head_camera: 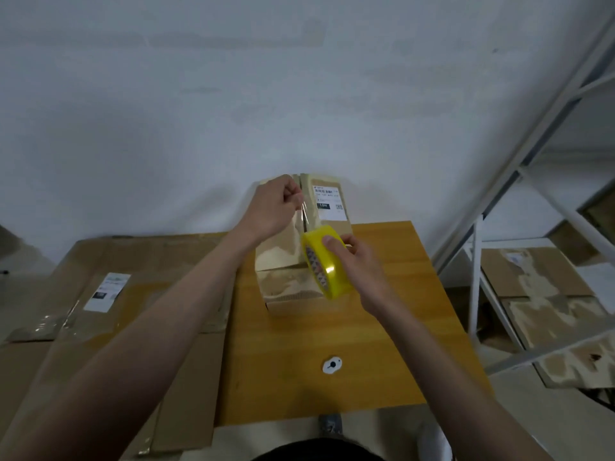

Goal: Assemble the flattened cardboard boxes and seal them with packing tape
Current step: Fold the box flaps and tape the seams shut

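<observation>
An assembled cardboard box (283,261) with a white shipping label stands on the far part of the wooden table (349,344). My right hand (356,261) grips a yellow roll of packing tape (327,262) just above the box's near right side. My left hand (273,207) is closed on the loose end of the clear tape strip (303,216), which is stretched up from the roll over the box's top seam.
Flattened cardboard boxes (109,294) lie in a pile left of the table, one with a white label. A small white disc (331,366) lies on the table near me. A white metal shelf rack (519,201) with more cardboard (545,294) stands at the right.
</observation>
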